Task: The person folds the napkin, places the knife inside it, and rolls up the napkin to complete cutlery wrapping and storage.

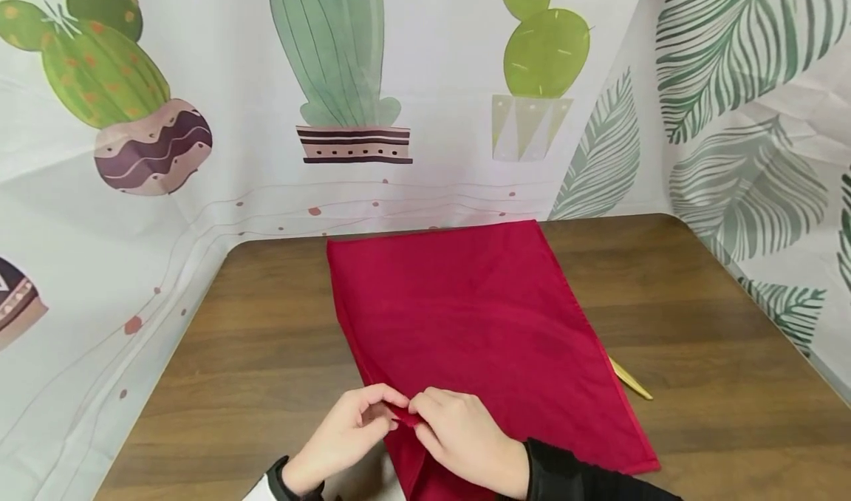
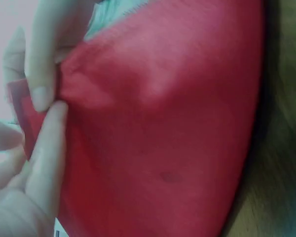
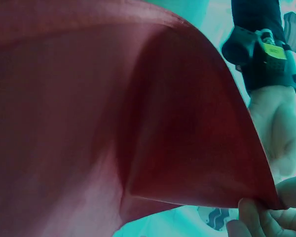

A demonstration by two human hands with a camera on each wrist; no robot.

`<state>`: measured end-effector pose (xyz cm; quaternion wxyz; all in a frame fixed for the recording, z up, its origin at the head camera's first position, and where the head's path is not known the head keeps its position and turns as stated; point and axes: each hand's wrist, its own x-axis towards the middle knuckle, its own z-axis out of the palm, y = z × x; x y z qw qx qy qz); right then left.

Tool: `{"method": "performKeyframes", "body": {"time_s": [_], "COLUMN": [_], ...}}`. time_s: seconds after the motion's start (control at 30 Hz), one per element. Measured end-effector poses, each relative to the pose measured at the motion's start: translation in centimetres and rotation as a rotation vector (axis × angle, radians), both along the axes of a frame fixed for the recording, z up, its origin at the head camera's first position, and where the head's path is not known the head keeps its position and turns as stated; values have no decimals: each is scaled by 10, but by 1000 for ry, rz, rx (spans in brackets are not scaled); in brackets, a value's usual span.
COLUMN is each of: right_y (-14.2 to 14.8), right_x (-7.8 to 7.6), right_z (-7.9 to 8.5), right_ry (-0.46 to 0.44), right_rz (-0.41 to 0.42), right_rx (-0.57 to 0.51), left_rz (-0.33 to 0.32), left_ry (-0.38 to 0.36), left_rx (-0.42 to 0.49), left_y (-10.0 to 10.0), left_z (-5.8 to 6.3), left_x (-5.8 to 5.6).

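So I've got both hands on this red cloth (image 1: 459, 316) right now, and they're close together, fingertips nearly touching. My left hand (image 1: 349, 427) has the edge pinched between thumb and fingers, and my right hand (image 1: 462, 431) is gripping the same bit of fabric just beside it. From the left wrist view you can see the fingers squeezing near a corner, with the fabric bunched up there. The cloth is spread out on a brown wood-grain desk (image 1: 246, 338), its far edge right up by the back of the desk and its near end running out of view below my hands. The left side looks like it has a fold or second layer along it, can't tell exactly which. There's a thin yellow pointed thing (image 1: 631, 379) poking out past the cloth's right edge, the other end hidden, so no clue what it is. I've got a black band (image 1: 295, 484) on my left wrist and a black sleeve (image 1: 585, 475) on the right arm. Behind it all hangs a white backdrop (image 1: 452, 58) with potted cacti and big green leaves printed on it.
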<state>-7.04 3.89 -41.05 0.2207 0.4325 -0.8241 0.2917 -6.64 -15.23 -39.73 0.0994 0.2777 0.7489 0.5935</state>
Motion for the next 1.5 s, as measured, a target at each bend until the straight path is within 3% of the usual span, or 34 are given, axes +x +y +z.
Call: {"method": "performKeyframes", "body": {"time_s": [0.13, 0.3, 0.4, 0.57, 0.67, 0.87, 0.93, 1.13, 1.23, 1.37, 1.5], "right_y": [7, 20, 30, 52, 70, 111, 123, 149, 159, 168, 170], "right_x": [-3, -2, 1, 5, 10, 24, 28, 34, 32, 22, 2], "right_z": [9, 24, 34, 51, 63, 86, 91, 104, 109, 115, 131], "right_ry": [-27, -19, 4, 49, 15, -166, -176, -69, -21, 36, 67], "right_rz": [51, 161, 219, 252, 265, 293, 305, 391, 441, 441, 331], "right_rx": [0, 54, 66, 51, 35, 49, 45, 7, -22, -49, -69], "left_rz": [-60, 32, 82, 140, 189, 257, 273, 296, 253, 123, 14], "left_ry": [166, 396, 464, 498, 477, 424, 420, 388, 312, 188, 89], "left_rx": [-95, -373, -534, -719, -806, -926, -940, -936, -915, -837, -740], "left_y": [-5, -27, -46, -70, -81, -104, -112, -128, -134, -146, -160], "left_z": [-4, -17, -21, -23, -25, -32, -32, -29, -27, -25, -25], "left_x": [-17, -53, -73, -94, -104, -111, -110, -103, -99, -94, -89]}}
